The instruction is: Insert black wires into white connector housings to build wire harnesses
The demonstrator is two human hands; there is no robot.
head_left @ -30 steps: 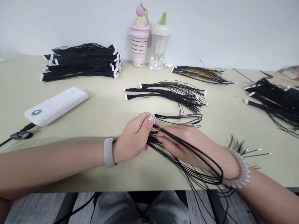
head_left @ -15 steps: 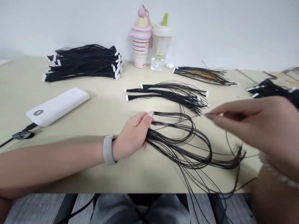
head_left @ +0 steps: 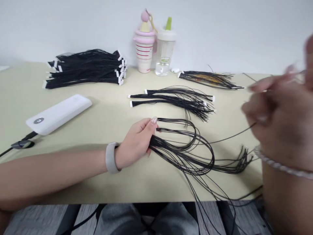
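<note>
**Item 1:** black wire bundle (head_left: 182,153), thin leads, lying in long loops on the table just right of my left hand. Its gathered end sits in my grip; the free ends fan out to the right in a tangle of fine tips (head_left: 243,161). Several strands droop over the front table edge.

**Item 2:** my left hand (head_left: 135,142), resting low over the table, fingers closed around the gathered wires, one pale polished fingernail (head_left: 154,120) on top. A grey wristband (head_left: 111,157) sits on that wrist.

**Item 3:** my right hand (head_left: 281,114), raised at the right of the view and blurred. The fingers look curled, but I cannot tell whether they are closed on anything. One thin wire (head_left: 232,137) runs up toward them. A white beaded bracelet (head_left: 281,166) circles the wrist.

**Nearby, on the pale green table (head_left: 22,107):**
- Two smaller wire bunches (head_left: 171,98) with white connectors, lying side by side just beyond the loops.
- One thin bunch (head_left: 207,80) further back, right of centre.
- A large stacked pile of white-tipped black wires (head_left: 85,70), back left.
- A white power bank (head_left: 58,114) with a black cable (head_left: 23,144), left.

**Against the wall:** a pink striped novelty cup (head_left: 144,49), a clear "HELLO" bottle (head_left: 163,55) beside it, and a small white case (head_left: 174,70).
</note>
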